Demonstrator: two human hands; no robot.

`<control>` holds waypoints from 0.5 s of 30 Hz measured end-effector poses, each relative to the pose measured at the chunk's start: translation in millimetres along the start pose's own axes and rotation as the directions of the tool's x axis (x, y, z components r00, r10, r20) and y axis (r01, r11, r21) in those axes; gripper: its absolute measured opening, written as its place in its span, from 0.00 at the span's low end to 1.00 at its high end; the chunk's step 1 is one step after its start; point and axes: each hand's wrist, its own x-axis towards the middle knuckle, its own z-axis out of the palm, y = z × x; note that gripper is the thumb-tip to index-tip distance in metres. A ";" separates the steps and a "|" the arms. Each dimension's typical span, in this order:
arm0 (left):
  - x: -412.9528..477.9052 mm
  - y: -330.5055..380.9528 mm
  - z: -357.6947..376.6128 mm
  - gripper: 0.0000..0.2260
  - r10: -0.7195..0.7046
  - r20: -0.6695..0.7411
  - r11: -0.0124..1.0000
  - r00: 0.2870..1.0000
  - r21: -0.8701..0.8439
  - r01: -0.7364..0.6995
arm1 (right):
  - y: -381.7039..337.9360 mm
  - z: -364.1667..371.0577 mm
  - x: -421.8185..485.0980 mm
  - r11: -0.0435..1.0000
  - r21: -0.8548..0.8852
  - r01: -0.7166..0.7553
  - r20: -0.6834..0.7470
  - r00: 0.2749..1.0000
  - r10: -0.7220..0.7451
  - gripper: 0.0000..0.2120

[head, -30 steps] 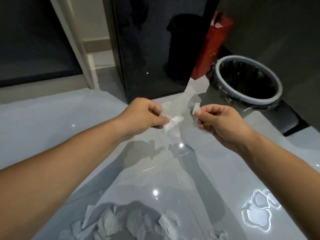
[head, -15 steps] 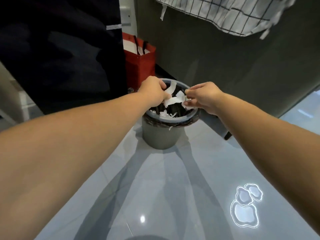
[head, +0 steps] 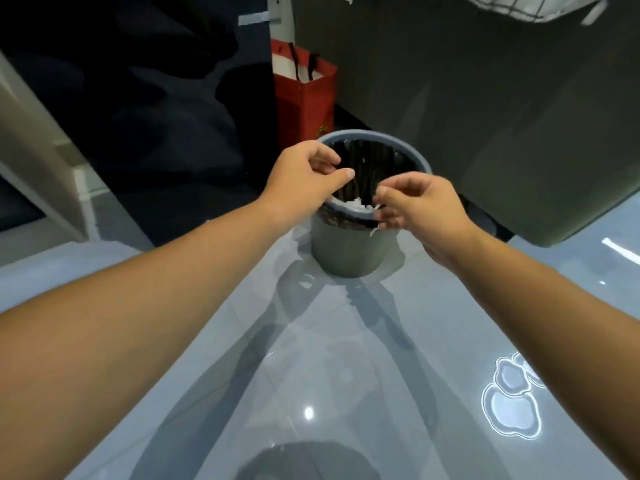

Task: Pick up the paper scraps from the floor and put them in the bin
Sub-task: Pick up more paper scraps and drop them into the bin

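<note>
Both hands hover over the bin [head: 349, 247], held there so anything let go falls inside and not onto the floor [head: 311, 341]; the left hand [head: 304, 178] sits above the near-left rim, fingers loosely curled with thumb out, nothing visibly held; the right hand [head: 419, 209] is at the near-right rim, fingers half spread, and whether a small white bit clings by its fingertips I cannot tell; white scraps [head: 356, 205] lie in the bin against its near wall, on the black liner [head: 367, 168]; no scraps show on the floor in view, though it extends out of frame; a red bag [head: 304, 102] stands behind the bin.
</note>
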 end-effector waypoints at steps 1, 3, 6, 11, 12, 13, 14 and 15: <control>-13.3 -7.5 -13.7 0.12 -0.002 0.019 1.000 1.000 -0.003 0.002 | 6.6 7.5 -13.1 1.000 0.008 0.000 0.042 0.999 0.000 0.04; -48.9 -32.6 -46.0 0.12 -0.075 0.087 0.997 0.993 0.044 0.071 | 24.6 29.8 -43.7 0.999 -0.003 -0.049 0.155 0.987 0.049 0.06; -109.0 -81.3 -90.4 0.14 -0.248 0.237 0.959 0.939 0.197 0.203 | 55.8 65.4 -89.7 0.981 -0.160 -0.112 0.339 0.927 0.161 0.11; -226.9 -167.2 -171.6 0.18 -0.468 0.372 0.865 0.801 0.378 0.330 | 119.3 138.4 -174.0 0.918 -0.369 -0.148 0.424 0.852 0.308 0.17; -249.0 -181.1 -185.0 0.20 -0.499 0.357 0.843 0.789 0.412 0.346 | 132.0 152.0 -191.9 0.891 -0.436 -0.129 0.440 0.833 0.335 0.18; -271.8 -193.6 -198.6 0.24 -0.528 0.338 0.810 0.779 0.475 0.343 | 144.2 166.8 -209.9 0.860 -0.499 -0.102 0.457 0.813 0.361 0.21; -292.6 -204.5 -208.3 0.30 -0.550 0.326 0.770 0.769 0.556 0.315 | 154.5 178.2 -226.8 0.833 -0.548 -0.074 0.468 0.798 0.379 0.23; -313.9 -214.8 -217.4 0.37 -0.572 0.318 0.720 0.756 0.637 0.277 | 163.6 190.8 -243.5 0.813 -0.581 -0.037 0.486 0.786 0.382 0.26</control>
